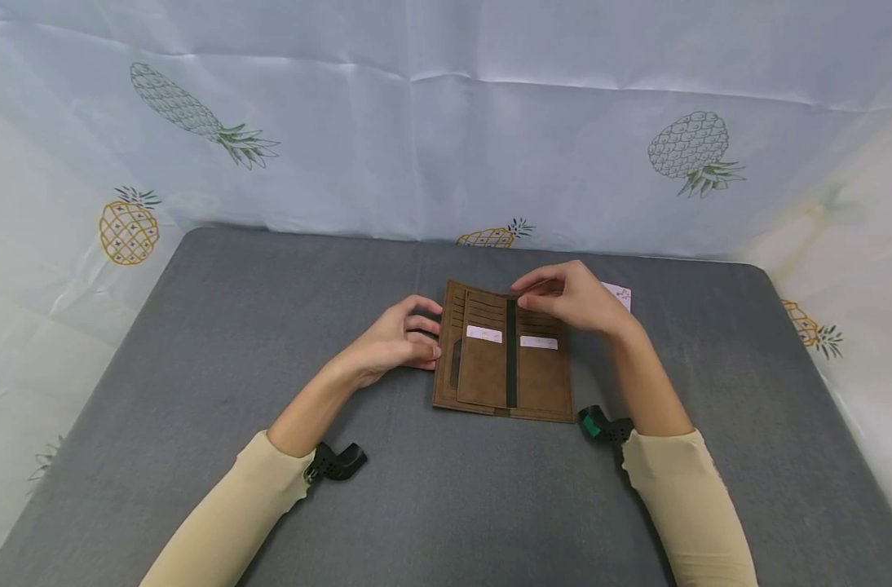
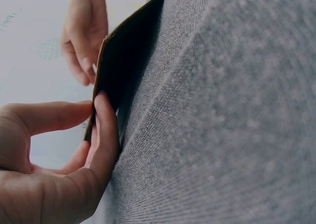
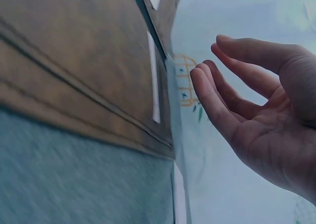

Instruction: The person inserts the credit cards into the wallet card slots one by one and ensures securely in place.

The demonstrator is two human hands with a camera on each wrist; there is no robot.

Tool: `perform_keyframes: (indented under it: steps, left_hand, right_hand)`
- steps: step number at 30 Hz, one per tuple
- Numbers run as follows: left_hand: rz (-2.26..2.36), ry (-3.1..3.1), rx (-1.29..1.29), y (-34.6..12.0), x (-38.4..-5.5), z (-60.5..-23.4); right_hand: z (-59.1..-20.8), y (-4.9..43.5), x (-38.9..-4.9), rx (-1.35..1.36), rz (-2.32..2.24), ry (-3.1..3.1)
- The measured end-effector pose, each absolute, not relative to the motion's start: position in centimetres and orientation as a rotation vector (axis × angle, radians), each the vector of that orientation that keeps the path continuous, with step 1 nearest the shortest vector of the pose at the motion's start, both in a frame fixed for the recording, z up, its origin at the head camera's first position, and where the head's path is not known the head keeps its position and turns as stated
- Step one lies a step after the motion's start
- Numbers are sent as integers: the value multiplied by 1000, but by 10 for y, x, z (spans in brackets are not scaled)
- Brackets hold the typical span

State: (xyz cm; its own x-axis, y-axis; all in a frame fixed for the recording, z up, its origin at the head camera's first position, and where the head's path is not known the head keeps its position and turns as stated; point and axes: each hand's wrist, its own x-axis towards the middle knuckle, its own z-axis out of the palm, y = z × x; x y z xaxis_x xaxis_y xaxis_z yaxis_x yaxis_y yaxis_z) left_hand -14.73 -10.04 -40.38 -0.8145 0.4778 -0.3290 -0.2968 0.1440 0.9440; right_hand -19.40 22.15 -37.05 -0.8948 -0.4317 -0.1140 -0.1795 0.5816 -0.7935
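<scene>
A brown long wallet (image 1: 541, 383) lies spread out on the grey table, a dark elastic band (image 1: 511, 359) running down its middle. Pale cards show in its slots, a left card (image 1: 484, 334) and a right card (image 1: 538, 342). My left hand (image 1: 398, 342) pinches the wallet's left edge between thumb and fingers; the left wrist view shows that edge (image 2: 101, 61) lifted off the cloth. Above the wallet's far edge hovers my right hand (image 1: 574, 300), fingers loosely bent and holding nothing in the right wrist view.
Another pale card (image 1: 618, 295) with a pink pattern lies on the table beyond my right hand, partly hidden by it. The grey table (image 1: 284, 326) reaches back to a white curtain (image 1: 343, 147) printed with pineapples. Each wrist carries a black camera mount (image 1: 336, 462).
</scene>
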Motion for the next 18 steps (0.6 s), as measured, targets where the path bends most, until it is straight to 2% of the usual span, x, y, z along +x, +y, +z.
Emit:
perform_keyframes:
  steps: [9, 18]
  left_hand:
    - [1729, 1847, 181, -101, -147, -405]
    - [1736, 1841, 172, -100, -148, -405]
  right_hand:
    - [-357, 239, -193, -389, -1222, 2561]
    - [-357, 250, -194, -389, -1195, 2604]
